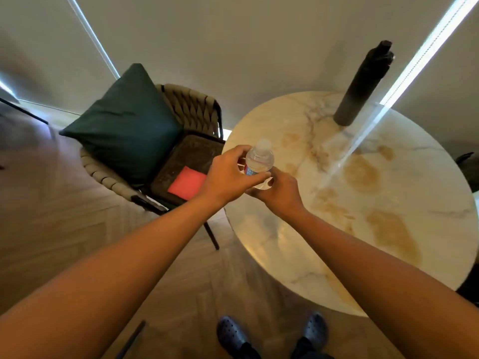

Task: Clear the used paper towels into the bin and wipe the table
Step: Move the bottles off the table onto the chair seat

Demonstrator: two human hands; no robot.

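Both hands grip a light, slippery water bottle (259,161) at the counter's (414,255) nine o'clock: left hand (228,174) around the body, right hand (280,190) seemingly beneath.

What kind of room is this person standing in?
Probably a home living or dining corner, or a lounge. A round marble-look table stands beside a woven armchair with a dark green cushion, on a wood herringbone floor, with blinds drawn behind.

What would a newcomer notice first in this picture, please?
Both hands, left hand and right hand, grip a clear water bottle over the round marble table. A tall dark flask stands at its far side, and a pink cloth lies on the woven chair.
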